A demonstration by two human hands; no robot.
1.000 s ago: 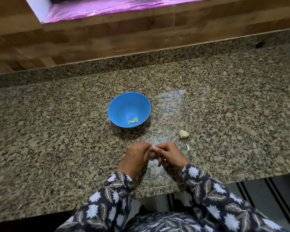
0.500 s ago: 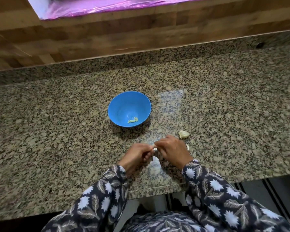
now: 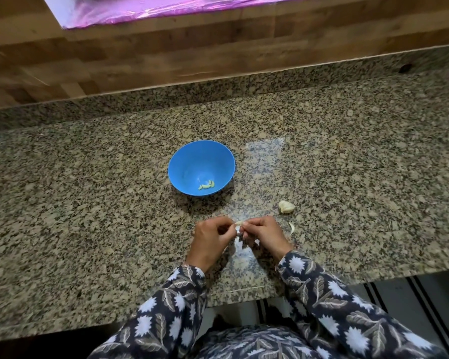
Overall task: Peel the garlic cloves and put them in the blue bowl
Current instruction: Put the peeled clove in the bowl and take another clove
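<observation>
Garlic clove (image 3: 239,224) pinched between curled fingers of left hand (image 3: 210,238) and right hand (image 3: 263,234), near counter (image 3: 88,203) edge, its axis hidden, blue bowl (image 3: 201,168) set farther off, peeled cloves (image 3: 206,186) lying crosswise inside, loose garlic piece (image 3: 286,207) to the right

Soft, moderate light falls on the granite desk (image 3: 88,203), leaving a pale glare patch (image 3: 265,151) right of the blue bowl (image 3: 184,161), whose faint shadow spreads toward the near edge. Wide-angle distortion bows the desk's edges, and fine detail looks slightly soft.
</observation>
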